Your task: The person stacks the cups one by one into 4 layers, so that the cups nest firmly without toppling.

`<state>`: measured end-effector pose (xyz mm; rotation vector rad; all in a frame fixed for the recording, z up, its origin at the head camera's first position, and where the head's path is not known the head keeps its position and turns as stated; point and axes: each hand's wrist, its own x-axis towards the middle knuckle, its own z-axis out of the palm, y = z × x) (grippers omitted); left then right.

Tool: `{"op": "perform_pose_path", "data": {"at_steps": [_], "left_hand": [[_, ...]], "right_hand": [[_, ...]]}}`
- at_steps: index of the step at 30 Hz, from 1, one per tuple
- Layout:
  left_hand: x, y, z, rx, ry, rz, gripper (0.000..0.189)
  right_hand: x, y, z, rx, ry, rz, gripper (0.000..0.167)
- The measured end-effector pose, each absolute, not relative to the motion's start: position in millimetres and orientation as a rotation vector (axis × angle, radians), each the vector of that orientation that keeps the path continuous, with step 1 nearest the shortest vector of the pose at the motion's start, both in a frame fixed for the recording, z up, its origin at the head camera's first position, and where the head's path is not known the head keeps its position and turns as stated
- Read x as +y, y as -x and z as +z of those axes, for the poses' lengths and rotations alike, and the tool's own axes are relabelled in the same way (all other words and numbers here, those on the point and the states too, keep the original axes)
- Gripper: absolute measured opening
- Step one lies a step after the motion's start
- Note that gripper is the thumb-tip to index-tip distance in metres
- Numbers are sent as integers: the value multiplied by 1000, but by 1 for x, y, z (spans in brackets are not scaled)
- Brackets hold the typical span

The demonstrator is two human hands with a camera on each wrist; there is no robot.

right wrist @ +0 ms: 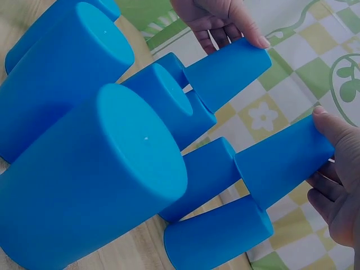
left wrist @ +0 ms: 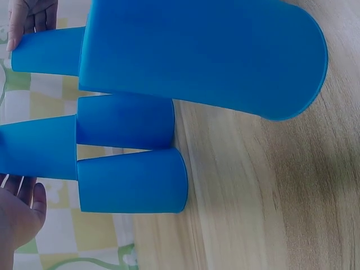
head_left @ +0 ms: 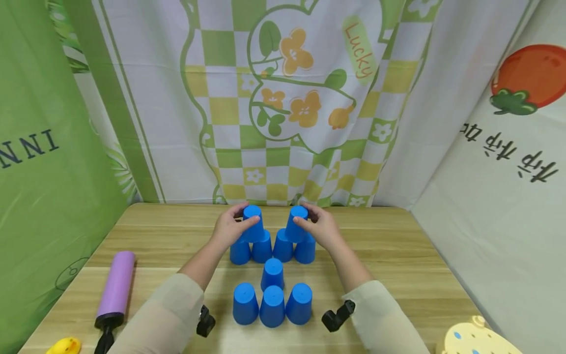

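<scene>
My left hand (head_left: pixel 230 225) grips an upside-down blue plastic cup (head_left: pixel 253 216) between thumb and fingers. This cup sits across the tops of a pair of blue cups (head_left: pixel 240 252). On the right, my right hand (head_left: pixel 322 227) holds a matching cup (head_left: pixel 298 216) the same way, over a second pair (head_left: pixel 305 251). In the right wrist view, that held cup (right wrist: pixel 287 157) has its rim at the tops of the two beneath. Nearer to me, a single cup (head_left: pixel 271 273) stands behind a row of three cups (head_left: pixel 272 307), all bottom up.
A purple hand pump (head_left: pixel 117 285) with a black end lies at the left of the wooden table (head_left: pixel 376 246). At the front left edge is a yellow toy (head_left: pixel 65 346), and at the front right a cream spotted object (head_left: pixel 477 339). Printed curtain (head_left: pixel 274 162) hangs behind.
</scene>
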<state>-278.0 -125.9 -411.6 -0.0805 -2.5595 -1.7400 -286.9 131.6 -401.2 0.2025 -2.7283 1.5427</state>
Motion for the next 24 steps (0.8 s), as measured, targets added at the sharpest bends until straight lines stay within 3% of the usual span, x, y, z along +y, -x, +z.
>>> {"op": "perform_pose_path", "data": {"at_steps": [13,24], "left_hand": [[-135,272,-413,-2537,157,-1752,76],[-161,243,-427,-2497,145,-1767,68]], "right_hand": [[136,281,-403,-2677,-237,1613,67],[157,258,-411,-2635,-270,1618,64]]}}
